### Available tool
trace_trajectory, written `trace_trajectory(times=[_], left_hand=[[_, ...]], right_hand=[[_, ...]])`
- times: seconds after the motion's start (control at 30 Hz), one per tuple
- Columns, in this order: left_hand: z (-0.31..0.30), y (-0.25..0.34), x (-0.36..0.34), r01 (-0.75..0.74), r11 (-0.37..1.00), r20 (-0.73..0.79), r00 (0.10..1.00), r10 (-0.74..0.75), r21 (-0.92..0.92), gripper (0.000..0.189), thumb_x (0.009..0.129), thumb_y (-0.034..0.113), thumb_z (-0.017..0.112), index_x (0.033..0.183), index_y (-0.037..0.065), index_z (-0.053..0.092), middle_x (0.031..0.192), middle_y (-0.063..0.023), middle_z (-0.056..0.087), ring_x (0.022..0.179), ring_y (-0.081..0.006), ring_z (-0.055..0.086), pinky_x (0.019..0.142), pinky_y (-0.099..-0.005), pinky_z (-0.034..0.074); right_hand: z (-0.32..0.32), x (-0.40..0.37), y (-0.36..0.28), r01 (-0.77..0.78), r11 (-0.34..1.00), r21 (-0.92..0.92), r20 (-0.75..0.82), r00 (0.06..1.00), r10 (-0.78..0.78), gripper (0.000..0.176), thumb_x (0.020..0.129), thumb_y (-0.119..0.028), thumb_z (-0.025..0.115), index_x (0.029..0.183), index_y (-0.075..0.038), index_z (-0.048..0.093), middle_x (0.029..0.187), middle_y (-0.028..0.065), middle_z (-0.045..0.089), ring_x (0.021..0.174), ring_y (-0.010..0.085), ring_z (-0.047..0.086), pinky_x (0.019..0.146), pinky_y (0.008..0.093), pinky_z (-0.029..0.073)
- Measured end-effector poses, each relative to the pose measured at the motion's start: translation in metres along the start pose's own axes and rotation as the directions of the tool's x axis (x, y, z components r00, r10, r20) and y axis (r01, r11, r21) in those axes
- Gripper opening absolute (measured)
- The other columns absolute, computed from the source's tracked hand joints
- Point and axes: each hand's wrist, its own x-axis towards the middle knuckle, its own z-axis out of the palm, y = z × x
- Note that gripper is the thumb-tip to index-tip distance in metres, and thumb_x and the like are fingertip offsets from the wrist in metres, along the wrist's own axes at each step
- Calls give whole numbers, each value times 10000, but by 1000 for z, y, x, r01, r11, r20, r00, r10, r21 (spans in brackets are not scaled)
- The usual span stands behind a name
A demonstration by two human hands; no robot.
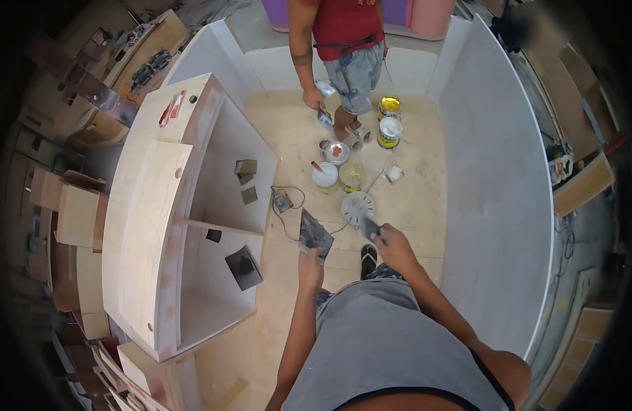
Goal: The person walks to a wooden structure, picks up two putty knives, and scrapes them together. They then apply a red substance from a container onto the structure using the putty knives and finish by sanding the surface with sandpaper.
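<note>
My left hand (311, 267) is closed on the lower edge of a dark, dust-smeared sheet of sandpaper (316, 234), held up over the floor. To its right, my right hand (396, 248) is closed around a small dark flat piece (370, 227), smeared by motion; I cannot tell its exact kind. Just beyond that piece lies a round white slotted disc (357, 208) on the floor. A corded power tool (281, 199) rests left of the disc, its cable looping around. My sandalled foot (368, 260) shows below, between my hands.
A white-and-wood cabinet (148, 246) stands at left, holding a black sheet (244, 268) and small dark squares (246, 171). Paint cans (325, 179) stand ahead, near another person (349, 55) holding a flat blade (325, 118). A pale panel wall (494, 185) closes the right side.
</note>
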Motion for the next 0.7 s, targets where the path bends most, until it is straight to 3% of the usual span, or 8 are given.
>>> trace_trajectory(times=[0.03,0.07,0.13,0.33,0.4,0.6,0.63,0.7], left_hand=[[-24,-77,34,-70,994,107,992,60,85,471,847,87,490,1292,-66,485,1203,-118,583,1121,-201,545,980,-316,407],[-9,-76,37,-56,994,101,994,47,91,471,847,87,490,1292,-66,485,1203,-118,583,1121,-201,545,980,-316,407],[42,-54,46,135,847,342,938,58,-514,493,886,144,511,1335,-49,441,1223,-107,565,1180,-211,511,1009,-330,379],[58,8,98,330,803,221,943,-251,-496,577,986,388,486,1393,-10,385,1284,-94,529,1242,-215,470,1021,-318,357],[55,2,120,219,835,142,975,-170,-506,544,992,445,463,1334,22,470,1204,-77,570,1161,-191,514,982,-310,384],[21,17,186,312,881,261,938,-227,-355,592,990,508,432,1246,-16,534,1190,-92,570,1130,-175,515,1009,-297,370],[11,30,200,271,871,255,951,-176,-410,617,988,525,419,1260,-17,535,1188,-94,580,1112,-174,522,998,-290,374],[-8,56,228,275,867,216,956,-200,-416,629,988,535,409,1253,-20,542,1195,-97,581,1106,-175,526,995,-288,375]], right_hand=[[-3,4,-7,294,955,34,14,955,-295,323,897,-205,549,1156,-15,583,1067,205,618,1002,386,575,826,441,477],[-1,6,-14,555,828,76,20,830,-558,343,901,-187,541,1203,-28,571,1096,196,601,1026,367,564,829,432,474],[3,17,-28,554,830,71,179,811,-557,402,887,-138,538,1276,-35,527,1085,188,563,1042,348,542,852,422,470],[31,46,-66,463,875,-143,238,874,-423,511,838,-123,558,1332,-25,466,1114,202,526,1036,378,544,867,445,473],[39,65,-81,479,868,-130,218,868,-446,481,834,-124,554,1299,-14,499,1105,202,539,1004,389,558,853,454,479],[72,151,-130,253,958,-131,119,964,-239,428,838,-115,530,1247,12,538,1143,212,559,1005,401,572,867,455,477],[76,155,-147,275,951,-144,119,959,-259,428,838,-115,530,1247,12,538,1143,212,559,1005,401,572,867,455,477],[92,148,-175,557,827,-80,92,830,-550,370,852,-120,520,1184,40,553,1154,249,562,1041,443,555,877,460,463]])
